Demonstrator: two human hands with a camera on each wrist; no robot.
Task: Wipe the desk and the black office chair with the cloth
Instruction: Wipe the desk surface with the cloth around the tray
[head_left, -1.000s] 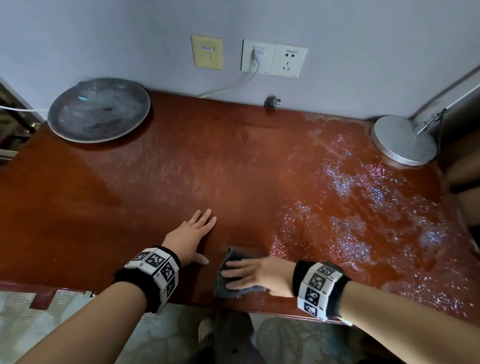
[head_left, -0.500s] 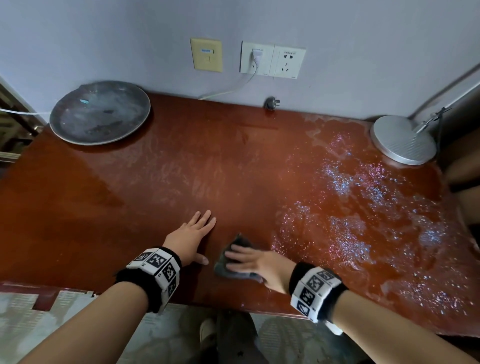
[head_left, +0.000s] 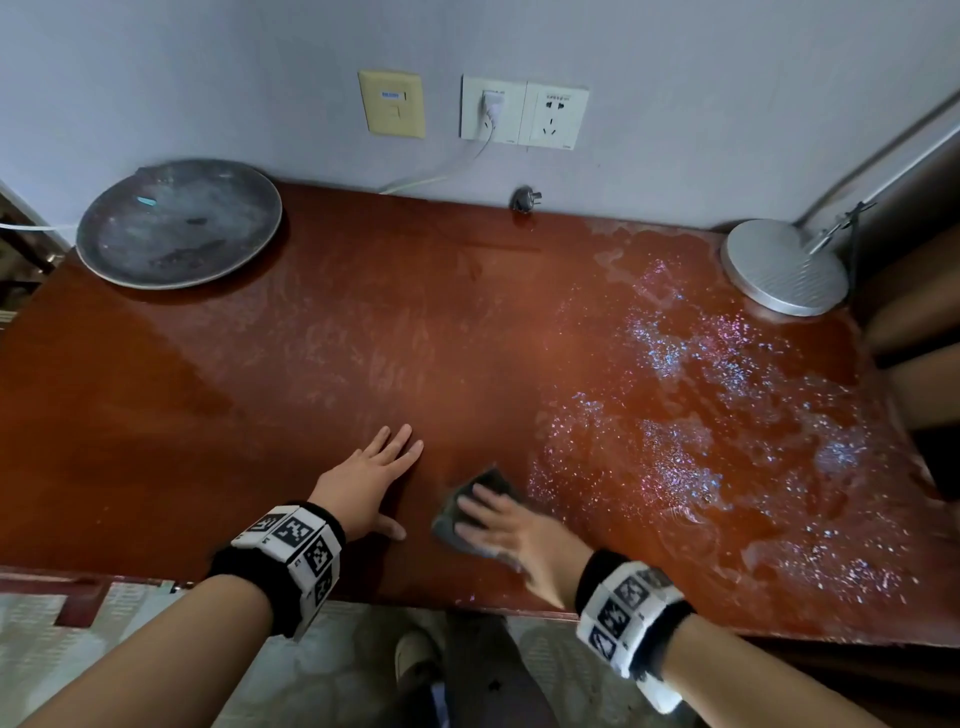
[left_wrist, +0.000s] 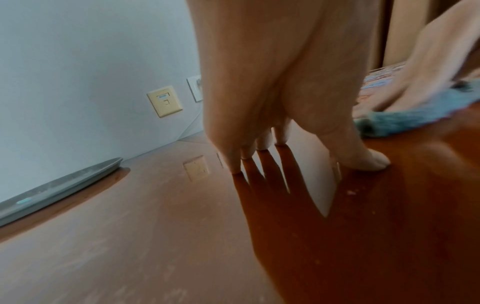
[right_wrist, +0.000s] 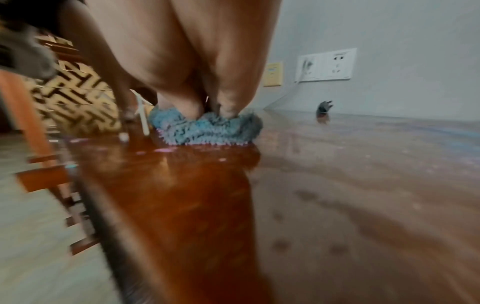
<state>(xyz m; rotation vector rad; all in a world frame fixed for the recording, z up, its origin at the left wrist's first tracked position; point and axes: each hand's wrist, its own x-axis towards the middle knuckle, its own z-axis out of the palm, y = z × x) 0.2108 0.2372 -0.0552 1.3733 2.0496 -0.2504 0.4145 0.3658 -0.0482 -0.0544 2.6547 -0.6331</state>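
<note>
The reddish-brown desk fills the head view; its right half is wet and glittering. A blue-grey fluffy cloth lies near the front edge, right of centre. My right hand presses flat on it with straight fingers, and is motion-blurred. My left hand rests flat on the desk just left of the cloth, fingers straight and spread. No black office chair shows in any view.
A round grey tray sits at the back left. A lamp's round silver base stands at the back right. A loose plug lies by the wall under the sockets. A person's foot shows below the front edge.
My right hand has swept the cloth away from the front edge, up and to the right, turning from sideways to pointing forward-left. The left hand has stayed put.
</note>
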